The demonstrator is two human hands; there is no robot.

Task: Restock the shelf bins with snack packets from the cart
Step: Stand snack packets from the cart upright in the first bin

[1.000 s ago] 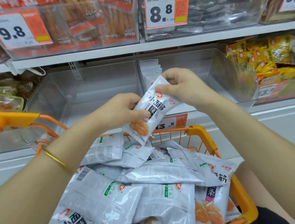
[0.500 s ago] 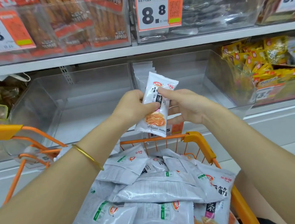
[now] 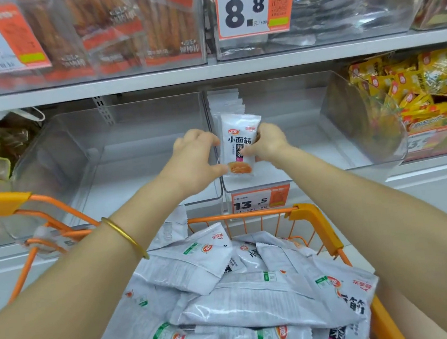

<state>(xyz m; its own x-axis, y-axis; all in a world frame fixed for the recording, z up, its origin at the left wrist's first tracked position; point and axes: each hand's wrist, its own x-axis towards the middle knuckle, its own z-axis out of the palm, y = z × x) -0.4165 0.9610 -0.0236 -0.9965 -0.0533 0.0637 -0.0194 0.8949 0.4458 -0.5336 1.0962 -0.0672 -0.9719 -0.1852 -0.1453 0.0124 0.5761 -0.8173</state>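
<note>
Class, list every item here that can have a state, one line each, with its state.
held packet, upright, gripped by both hands.
left hand, pinches its left edge.
right hand, grips its right edge.
left clear bin, no packets visible inside.
13.5 bin, row of packets standing along left wall.
cart, heaped with loose packets.
yellow-snack bin, nearly full.
</note>
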